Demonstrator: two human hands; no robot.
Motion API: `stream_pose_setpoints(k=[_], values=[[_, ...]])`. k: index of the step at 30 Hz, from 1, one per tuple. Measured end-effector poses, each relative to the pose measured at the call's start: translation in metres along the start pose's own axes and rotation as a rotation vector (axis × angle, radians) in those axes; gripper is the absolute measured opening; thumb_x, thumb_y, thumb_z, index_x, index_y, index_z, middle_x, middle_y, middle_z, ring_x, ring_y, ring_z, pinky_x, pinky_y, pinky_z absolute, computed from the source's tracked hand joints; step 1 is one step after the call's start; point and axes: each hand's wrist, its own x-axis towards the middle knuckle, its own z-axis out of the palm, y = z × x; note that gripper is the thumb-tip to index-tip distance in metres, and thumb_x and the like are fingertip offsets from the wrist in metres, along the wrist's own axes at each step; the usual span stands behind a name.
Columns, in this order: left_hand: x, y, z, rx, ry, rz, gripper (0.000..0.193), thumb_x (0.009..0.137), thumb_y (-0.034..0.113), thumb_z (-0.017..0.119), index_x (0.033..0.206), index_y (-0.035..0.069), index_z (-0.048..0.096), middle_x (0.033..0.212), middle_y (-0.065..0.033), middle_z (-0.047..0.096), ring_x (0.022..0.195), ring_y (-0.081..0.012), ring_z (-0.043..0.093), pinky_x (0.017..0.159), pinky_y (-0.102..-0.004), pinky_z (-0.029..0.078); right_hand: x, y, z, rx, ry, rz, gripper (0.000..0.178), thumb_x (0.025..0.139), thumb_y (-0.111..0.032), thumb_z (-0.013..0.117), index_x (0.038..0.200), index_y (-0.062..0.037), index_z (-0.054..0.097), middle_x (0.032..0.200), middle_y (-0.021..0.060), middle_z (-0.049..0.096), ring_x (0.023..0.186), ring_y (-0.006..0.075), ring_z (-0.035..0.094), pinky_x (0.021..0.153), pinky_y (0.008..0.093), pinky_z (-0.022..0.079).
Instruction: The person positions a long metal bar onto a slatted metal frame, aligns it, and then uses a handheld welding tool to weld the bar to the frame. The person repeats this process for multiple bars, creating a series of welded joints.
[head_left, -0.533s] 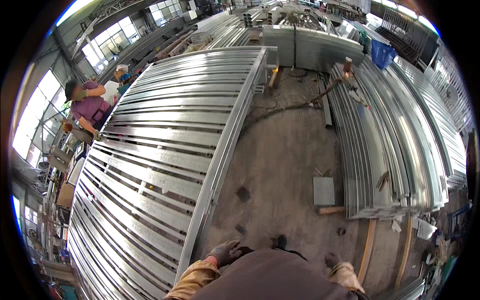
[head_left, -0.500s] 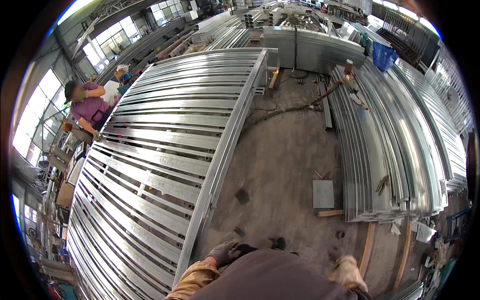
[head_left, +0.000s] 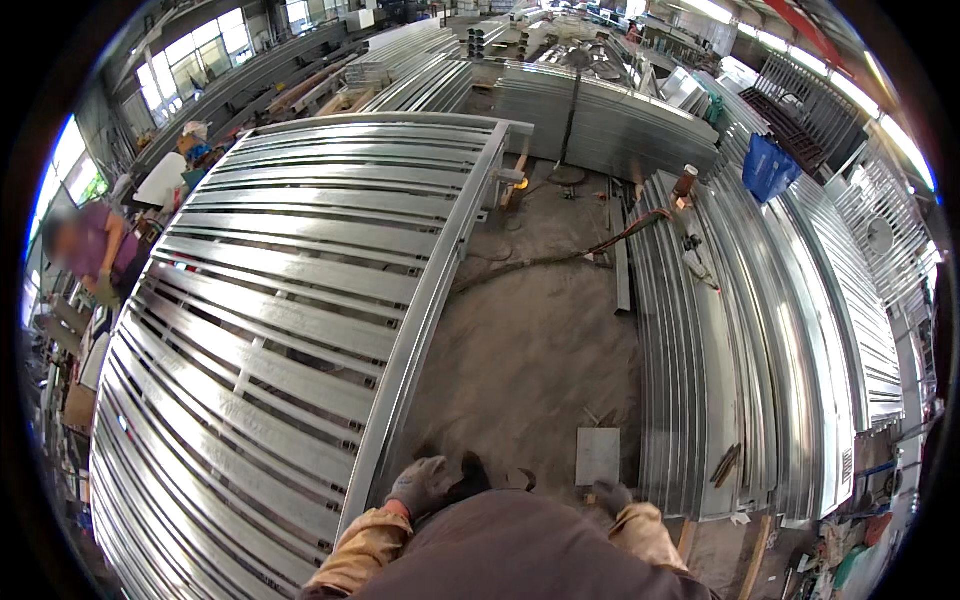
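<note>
My left hand [head_left: 420, 485], in a grey glove, hangs by my body beside the long metal frame. Its fingers are loosely bent and apart, and nothing shows in them. My right hand [head_left: 612, 497], in a dark glove, is low at my other side, just below a flat grey plate [head_left: 598, 456] on the floor. Blur and the sleeve hide its fingers. The large slatted frame [head_left: 300, 270] of shiny metal lies to my left, its edge rail [head_left: 425, 300] running away from me. Neither hand visibly touches the frame or the plate.
Stacked metal profiles [head_left: 740, 360] lie on the right, with a blue bag [head_left: 770, 168] beyond. A cable [head_left: 560, 258] crosses the concrete floor [head_left: 530, 350]. More profiles [head_left: 600, 115] stand across the far end. A co-worker [head_left: 105, 245] is beyond the frame at left.
The view has moved forward and turned: the floor plate is now closer and the frame lies farther left. My right arm has swung forward. The co-worker's raised hand has come down.
</note>
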Motion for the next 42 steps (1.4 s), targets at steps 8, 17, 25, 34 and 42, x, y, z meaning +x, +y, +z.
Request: stream_pose_setpoints(k=[8,17,25,34,42], values=[[0.264,-0.003,-0.08,0.276,0.402,-0.017,0.074,0.082,0.036,0.075,0.145,0.007,0.051,0.15,-0.0204,0.048,0.141,-0.0417,0.042,0.117,-0.0531,0.034,0.011,0.22,-0.004,1.233,0.004,0.79,0.037,0.101,-0.035,0.061,0.135,-0.0213,0.065,0.1,0.0077,0.07,0.085,0.0259,0.066,0.063,0.043,0.05],[0.365,-0.04,-0.11,0.46,0.584,-0.417,0.068,0.075,0.034,0.077,0.135,0.011,0.056,0.132,-0.0198,0.053,0.126,-0.0428,0.049,0.107,-0.0545,0.04,0.333,0.022,-0.133,0.463,-0.017,0.645,0.057,0.091,-0.044,0.072,0.128,-0.0006,0.066,0.109,0.0186,0.072,0.105,0.03,0.068,0.087,0.04,0.052],[0.428,0.011,-0.135,0.302,0.536,-0.789,0.03,0.067,0.019,0.084,0.088,0.014,0.064,0.081,-0.011,0.064,0.091,-0.0386,0.062,0.084,-0.0502,0.047,0.705,-0.233,-0.263,0.146,-0.017,-0.275,0.048,0.094,-0.038,0.07,0.131,-0.007,0.065,0.126,0.0226,0.068,0.117,0.0383,0.064,0.097,0.045,0.049],[0.431,-0.022,-0.105,0.492,0.371,-0.7,0.049,0.071,0.013,0.084,0.116,0.016,0.064,0.11,-0.0143,0.063,0.114,-0.0395,0.057,0.097,-0.0505,0.047,0.851,-0.479,-0.22,0.307,-0.462,-0.443,0.049,0.099,-0.033,0.066,0.133,0.0008,0.063,0.114,0.0113,0.072,0.098,0.0218,0.068,0.086,0.0338,0.053],[0.474,0.029,-0.13,0.234,0.537,-1.086,0.069,0.067,0.01,0.087,0.13,0.016,0.06,0.125,-0.0135,0.06,0.119,-0.0378,0.057,0.102,-0.0486,0.047,0.852,-0.487,-0.182,-0.403,-0.863,-0.463,0.062,0.095,-0.051,0.064,0.138,-0.006,0.062,0.131,0.0191,0.067,0.121,0.0343,0.062,0.102,0.0422,0.047]])
